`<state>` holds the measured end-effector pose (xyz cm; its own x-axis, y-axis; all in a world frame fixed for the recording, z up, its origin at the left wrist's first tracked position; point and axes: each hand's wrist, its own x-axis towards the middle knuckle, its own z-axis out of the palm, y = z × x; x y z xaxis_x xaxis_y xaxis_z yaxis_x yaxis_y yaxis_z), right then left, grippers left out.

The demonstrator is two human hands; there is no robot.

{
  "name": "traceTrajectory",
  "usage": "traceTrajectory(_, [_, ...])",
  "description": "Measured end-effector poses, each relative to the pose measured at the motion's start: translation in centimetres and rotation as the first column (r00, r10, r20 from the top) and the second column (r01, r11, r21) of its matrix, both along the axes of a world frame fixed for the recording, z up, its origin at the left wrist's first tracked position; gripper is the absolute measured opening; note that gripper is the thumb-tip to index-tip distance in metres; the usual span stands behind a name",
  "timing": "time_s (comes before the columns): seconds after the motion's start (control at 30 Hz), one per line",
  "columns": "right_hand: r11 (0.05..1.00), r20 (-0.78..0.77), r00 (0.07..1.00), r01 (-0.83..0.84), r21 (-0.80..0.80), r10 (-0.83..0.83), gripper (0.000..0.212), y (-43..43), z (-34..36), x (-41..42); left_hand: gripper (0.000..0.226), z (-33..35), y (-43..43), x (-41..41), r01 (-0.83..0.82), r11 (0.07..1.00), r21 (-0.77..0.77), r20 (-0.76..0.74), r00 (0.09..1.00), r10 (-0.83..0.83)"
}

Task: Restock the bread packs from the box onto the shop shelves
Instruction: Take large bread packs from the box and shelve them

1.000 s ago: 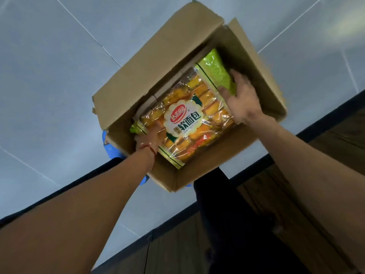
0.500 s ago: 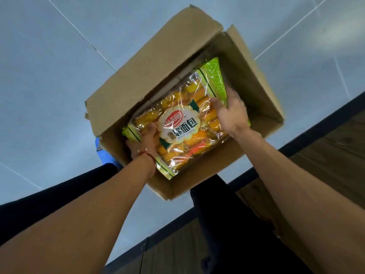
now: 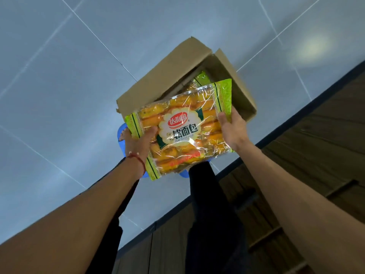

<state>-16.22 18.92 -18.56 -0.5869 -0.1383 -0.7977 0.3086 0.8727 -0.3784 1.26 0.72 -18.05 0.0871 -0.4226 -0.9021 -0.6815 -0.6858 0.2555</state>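
A clear bread pack point(image 3: 181, 127) with green ends and a white label is held up in front of the open cardboard box point(image 3: 167, 76). My left hand point(image 3: 138, 143) grips its left end, thumb on the front. My right hand point(image 3: 232, 131) grips its right end the same way. Another bread pack point(image 3: 199, 79) shows inside the box behind the lifted one. The box stands on a blue stool point(image 3: 122, 129), mostly hidden.
Grey floor tiles point(image 3: 59, 86) surround the box. A dark wooden unit point(image 3: 316, 155) runs along the right and lower side. My dark trouser legs point(image 3: 207, 214) are below the pack.
Both hands have lifted the bread pack up out of the box and toward me. The box now looks farther away.
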Motion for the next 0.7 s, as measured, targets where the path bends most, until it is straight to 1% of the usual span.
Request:
traceTrajectory(0.03, [1.0, -0.006, 1.0, -0.001, 0.009, 0.001, 0.054, 0.1, 1.3, 0.6, 0.057, 1.6, -0.4, 0.3, 0.007, 1.0, 0.001, -0.026, 1.0, -0.007])
traceTrajectory(0.07, [1.0, -0.006, 1.0, -0.017, 0.02, 0.017, 0.054, 0.1, 2.9, 1.3, 0.051, 3.2, -0.8, 0.6, 0.019, 1.0, -0.001, -0.056, 0.998, -0.019])
traceTrajectory(0.17, [1.0, -0.053, 0.998, -0.028, 0.004, 0.028, 0.042, -0.4, 8.2, 3.5, 0.05, 8.3, -2.2, 1.7, 0.087, 0.996, -0.018, -0.115, 0.989, -0.089])
traceTrajectory(0.27, [1.0, -0.076, 0.997, 0.007, -0.022, -0.009, 0.041, -0.9, 13.2, 6.1, 0.046, 13.1, -3.9, 3.4, 0.131, 0.991, 0.004, -0.183, 0.975, -0.128])
traceTrajectory(0.33, [0.998, -0.041, 0.999, 0.029, -0.048, -0.031, 0.046, -1.0, 16.1, 7.5, 0.044, 16.2, -5.1, 4.7, 0.182, 0.983, -0.008, -0.237, 0.955, -0.178])
traceTrajectory(0.4, [0.995, 0.011, 0.999, 0.05, -0.089, -0.049, 0.058, -1.1, 18.8, 8.8, 0.048, 19.1, -6.4, 6.1, 0.207, 0.978, -0.03, -0.285, 0.936, -0.207])
traceTrajectory(0.47, [0.987, 0.054, 0.997, 0.059, -0.152, -0.052, 0.069, -1.0, 21.2, 9.8, 0.046, 21.6, -7.4, 7.6, 0.195, 0.98, -0.03, -0.323, 0.926, -0.195])
traceTrajectory(0.5, [0.981, 0.074, 0.996, 0.061, -0.186, -0.048, 0.071, -1.0, 22.3, 10.4, 0.044, 22.8, -7.7, 8.3, 0.181, 0.983, -0.032, -0.336, 0.924, -0.181])
traceTrajectory(0.57, [0.97, 0.085, 0.995, 0.062, -0.236, -0.043, 0.066, -1.7, 25.2, 11.4, 0.041, 25.2, -8.1, 9.7, 0.17, 0.983, -0.069, -0.351, 0.918, -0.184])
traceTrajectory(0.63, [0.954, 0.092, 0.994, 0.079, -0.288, -0.054, 0.056, -2.1, 27.5, 12.4, 0.044, 27.4, -8.1, 11.0, 0.162, 0.98, -0.112, -0.364, 0.912, -0.192])
traceTrajectory(0.7, [0.931, 0.097, 0.993, 0.102, -0.35, -0.072, 0.051, -2.6, 29.6, 13.4, 0.047, 29.5, -8.2, 12.4, 0.132, 0.981, -0.142, -0.374, 0.911, -0.176])
